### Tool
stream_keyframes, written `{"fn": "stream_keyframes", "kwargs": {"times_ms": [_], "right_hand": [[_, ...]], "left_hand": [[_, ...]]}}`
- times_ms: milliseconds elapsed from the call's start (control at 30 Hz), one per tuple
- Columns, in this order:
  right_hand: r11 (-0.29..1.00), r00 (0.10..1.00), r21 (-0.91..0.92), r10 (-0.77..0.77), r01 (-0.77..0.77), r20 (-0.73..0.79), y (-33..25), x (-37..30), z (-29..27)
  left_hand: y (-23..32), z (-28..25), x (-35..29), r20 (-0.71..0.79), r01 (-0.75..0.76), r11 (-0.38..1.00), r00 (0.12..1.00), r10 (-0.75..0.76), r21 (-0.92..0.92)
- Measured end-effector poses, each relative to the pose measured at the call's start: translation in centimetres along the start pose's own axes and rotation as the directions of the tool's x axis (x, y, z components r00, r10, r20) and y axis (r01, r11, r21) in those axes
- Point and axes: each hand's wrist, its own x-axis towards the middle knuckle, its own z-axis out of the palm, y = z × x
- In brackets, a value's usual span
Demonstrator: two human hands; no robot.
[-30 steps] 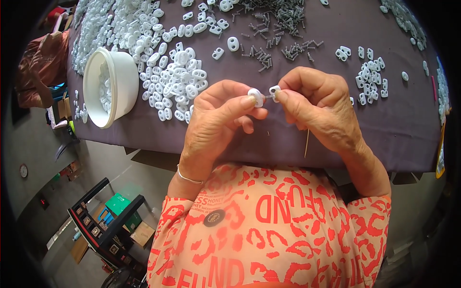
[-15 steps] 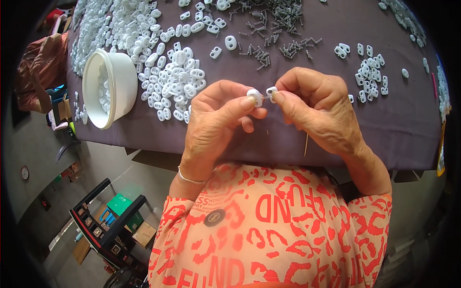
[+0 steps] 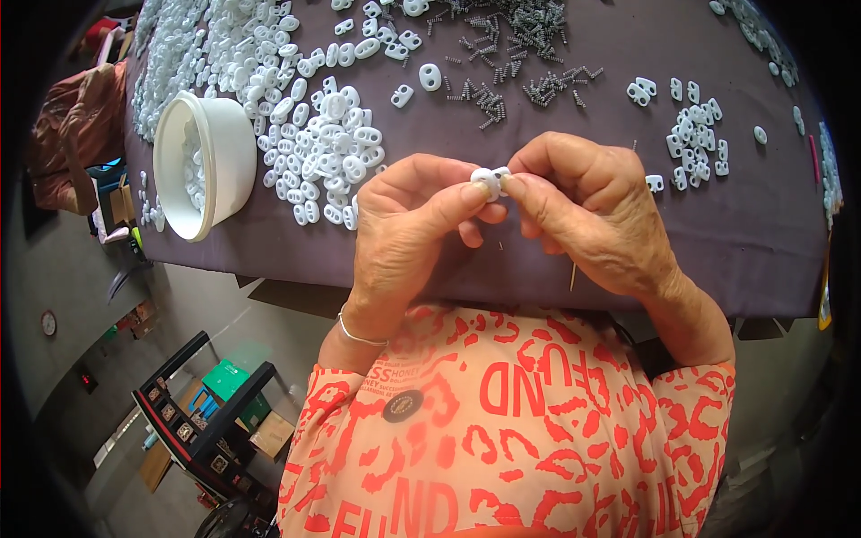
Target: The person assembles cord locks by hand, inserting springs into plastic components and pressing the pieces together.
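My left hand [image 3: 408, 220] pinches a white oval cord lock body [image 3: 485, 179] between thumb and fingertips above the table. Against it sits a smaller white two-holed cord lock plunger [image 3: 504, 171], gripped by the thumb and fingers of my right hand [image 3: 596, 211]. The two parts meet; no spring shows between them now. A thin stick [image 3: 573, 274] pokes out below my right hand, seemingly tucked in its curled fingers. Just left of my left hand lies a heap of white oval bodies [image 3: 327, 152]. Smaller white plungers [image 3: 695, 139] are grouped right of my right hand.
Small metal springs [image 3: 516, 54] are scattered at the far middle of the dark tablecloth [image 3: 744, 260]. A white tub [image 3: 235, 157] holding white pieces stands at the left. More white pieces cover the far left, and others lie along the right edge near a pink pen-like stick [image 3: 813, 160].
My hands have come together. The plunger has moved left into the oval body, and the spring seen between them earlier is hidden now.
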Motion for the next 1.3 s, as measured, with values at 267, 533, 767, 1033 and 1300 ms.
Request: {"fn": "stream_keyframes", "kwargs": {"times_ms": [267,533,767,1033,1300], "right_hand": [[1.000,1.000,0.019,0.023,-0.023,-0.010,0.1,0.0,0.1],[1.000,1.000,-0.017,0.017,-0.017,-0.015,0.4,0.3,-0.1],[0.991,0.998,-0.121,-0.062,0.059,-0.019,0.9,0.5,-0.1],[0.982,0.992,-0.143,-0.128,0.127,0.002,1.2,0.6,-0.1],[0.965,0.985,-0.200,-0.167,0.171,0.036,1.2,0.7,-0.3]], "left_hand": [[-0.2,0.4,-0.1,-0.044,-0.026,0.999,0.999,0.028,0.046],[0.0,0.8,-0.2,-0.078,0.014,0.996,0.997,-0.006,0.093],[-0.4,0.6,-0.3,-0.074,-0.068,0.989,0.994,0.079,0.131],[-1.0,0.4,-0.4,-0.038,-0.119,0.985,0.991,0.125,0.128],[-1.3,0.6,-0.5,-0.057,-0.157,0.977,0.984,0.167,0.143]]}}
